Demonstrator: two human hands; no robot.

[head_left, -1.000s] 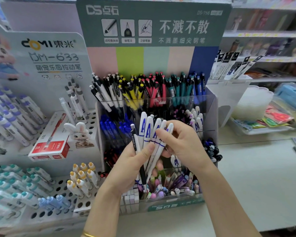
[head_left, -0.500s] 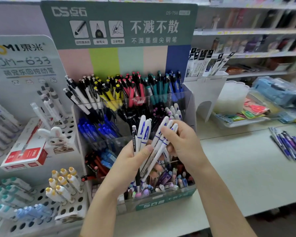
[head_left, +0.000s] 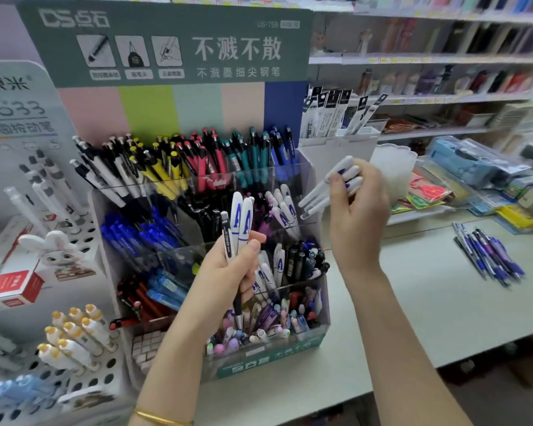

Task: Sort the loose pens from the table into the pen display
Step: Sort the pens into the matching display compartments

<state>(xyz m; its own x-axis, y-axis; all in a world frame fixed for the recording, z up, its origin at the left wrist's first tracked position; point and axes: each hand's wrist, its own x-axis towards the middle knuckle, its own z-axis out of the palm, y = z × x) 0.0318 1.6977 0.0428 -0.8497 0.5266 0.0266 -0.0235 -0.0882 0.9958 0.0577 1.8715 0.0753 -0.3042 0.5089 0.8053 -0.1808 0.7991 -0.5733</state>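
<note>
Gripping three pens (head_left: 242,216) upright in left hand (head_left: 225,272), front of pen display (head_left: 268,353); clutching white pen bunch (head_left: 319,193) in right hand (head_left: 359,216), over desk (head_left: 428,302).

A white rabbit figure (head_left: 54,249) sits beside a red-and-white box (head_left: 8,284), at the left. Below them, yellow-capped white pens (head_left: 74,333) stand in a perforated white rack (head_left: 102,376). Refill packets (head_left: 330,112) lean in a white holder (head_left: 351,142), near a scalloped white tub (head_left: 394,170) and a blue packaged case (head_left: 471,164). Blurred shelves (head_left: 443,59) run behind.
</note>
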